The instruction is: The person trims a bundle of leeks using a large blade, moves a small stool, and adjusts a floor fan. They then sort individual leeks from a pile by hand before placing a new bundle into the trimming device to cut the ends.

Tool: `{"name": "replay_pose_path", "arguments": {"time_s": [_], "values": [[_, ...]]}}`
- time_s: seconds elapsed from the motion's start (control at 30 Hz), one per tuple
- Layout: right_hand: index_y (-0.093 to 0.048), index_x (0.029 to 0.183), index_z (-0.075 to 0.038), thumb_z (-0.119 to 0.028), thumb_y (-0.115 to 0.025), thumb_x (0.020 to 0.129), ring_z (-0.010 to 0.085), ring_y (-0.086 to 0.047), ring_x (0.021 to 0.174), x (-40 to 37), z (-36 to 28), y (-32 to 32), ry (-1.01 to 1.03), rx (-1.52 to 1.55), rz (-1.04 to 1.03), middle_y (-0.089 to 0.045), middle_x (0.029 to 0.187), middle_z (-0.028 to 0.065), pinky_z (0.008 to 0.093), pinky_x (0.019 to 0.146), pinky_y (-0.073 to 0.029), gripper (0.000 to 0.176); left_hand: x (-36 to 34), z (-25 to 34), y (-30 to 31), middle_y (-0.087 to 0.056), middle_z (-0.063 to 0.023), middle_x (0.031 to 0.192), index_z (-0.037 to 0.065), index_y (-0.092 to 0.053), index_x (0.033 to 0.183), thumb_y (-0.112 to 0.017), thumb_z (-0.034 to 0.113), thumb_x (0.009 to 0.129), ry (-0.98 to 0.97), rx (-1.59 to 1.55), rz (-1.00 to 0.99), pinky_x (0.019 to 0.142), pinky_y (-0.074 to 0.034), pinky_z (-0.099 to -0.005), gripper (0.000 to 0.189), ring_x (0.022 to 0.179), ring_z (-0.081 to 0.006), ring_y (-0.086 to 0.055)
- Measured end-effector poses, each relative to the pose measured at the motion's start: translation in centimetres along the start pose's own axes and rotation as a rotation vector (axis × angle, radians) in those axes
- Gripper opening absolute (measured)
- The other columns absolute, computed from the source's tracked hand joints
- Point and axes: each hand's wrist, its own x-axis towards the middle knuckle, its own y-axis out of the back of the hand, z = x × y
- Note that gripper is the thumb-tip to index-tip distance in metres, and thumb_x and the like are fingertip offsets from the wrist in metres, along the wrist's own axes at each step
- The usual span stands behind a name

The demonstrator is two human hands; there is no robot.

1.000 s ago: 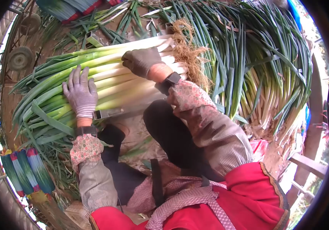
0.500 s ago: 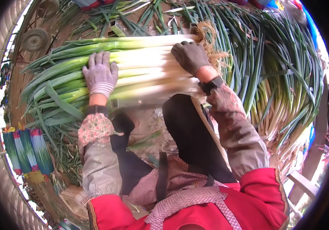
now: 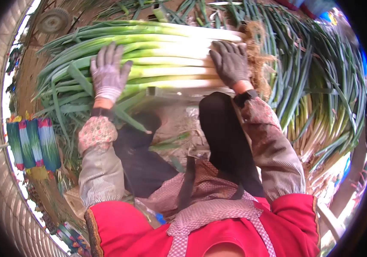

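A row of long green onions (image 3: 166,64) lies side by side in front of me, white shanks and brown roots (image 3: 258,55) to the right, green leaves to the left. My left hand (image 3: 107,70), in a pale purple-grey glove, rests flat with fingers spread where the leaves turn pale. Near the root end, my right hand (image 3: 230,64) lies on the white shanks in a darker glove, its fingers stretched away from me and slightly apart. Under the onions' near side shows part of a metal frame (image 3: 151,91).
To the right spreads a large heap of loose green onions (image 3: 320,94). Bundles in coloured wrapping (image 3: 33,143) hang or stand at the left. A wheel (image 3: 54,20) is at the far left, and more loose leaves litter the ground at the back. My knees (image 3: 224,124) are close below the onions.
The near onions, blurred before, now lie sharp and closer together. My right hand has turned from pointing left to pointing away, its fingers straighter. The whole view has shifted slightly.
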Motion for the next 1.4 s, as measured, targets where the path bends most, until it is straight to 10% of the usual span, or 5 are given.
{"name": "replay_pose_path", "arguments": {"time_s": [0.33,0.5,0.67,1.2,1.4], "values": [[-0.062,0.131,-0.014,-0.046,-0.044,0.102,0.0222,-0.052,0.130,0.3,-0.3,0.4,-0.040,-0.034,-0.069,-0.063,0.133,0.0046,0.0454,0.113,-0.028,0.047,-2.1,-20.9,12.3,-0.041,-0.0047,0.156,0.026,-0.051,0.145,-0.064,0.040,0.090,0.559,0.829,-0.601,0.113,-0.027,-0.0611,0.058,0.146,-0.0270,-0.034],[-0.063,0.128,-0.015,-0.048,-0.042,0.102,0.0215,-0.052,0.128,0.0,0.1,-0.2,-0.030,0.008,-0.030,-0.064,0.132,0.0041,0.0476,0.112,-0.026,0.047,0.9,-10.8,9.7,-0.069,-0.0053,0.117,0.016,-0.068,0.104,-0.067,0.011,0.081,-0.073,0.172,0.226,0.093,-0.049,-0.0424,0.024,0.108,-0.0272,-0.065],[-0.067,0.119,-0.017,-0.035,-0.058,0.097,0.0279,-0.061,0.113,-1.3,1.3,0.9,-0.015,0.261,0.160,-0.068,0.117,0.0062,0.0450,0.098,-0.041,0.030,-1.7,6.4,2.0,-0.068,-0.0053,0.104,0.015,-0.069,0.102,-0.074,0.033,0.083,-0.096,-0.239,0.062,0.097,-0.041,-0.0458,0.027,0.103,-0.0271,-0.062],[-0.070,0.105,-0.021,-0.034,-0.070,0.087,0.0259,-0.063,0.102,-5.3,-0.9,5.6,0.026,0.094,-0.248,-0.069,0.102,0.0016,0.0462,0.092,-0.043,0.022,-2.1,7.9,0.1,-0.066,-0.0039,0.102,0.016,-0.072,0.088,-0.074,0.028,0.084,0.054,-0.397,0.134,0.107,-0.035,-0.0497,0.014,0.104,-0.0260,-0.060],[-0.069,0.110,-0.021,-0.029,-0.068,0.089,0.0263,-0.062,0.105,-1.9,-2.6,3.3,0.096,0.178,0.154,-0.069,0.110,0.0011,0.0481,0.095,-0.041,0.022,-1.3,7.9,0.9,-0.067,-0.0047,0.109,0.016,-0.072,0.087,-0.077,0.030,0.080,-0.007,-0.308,0.239,0.103,-0.038,-0.0479,0.017,0.104,-0.0292,-0.062]]}}
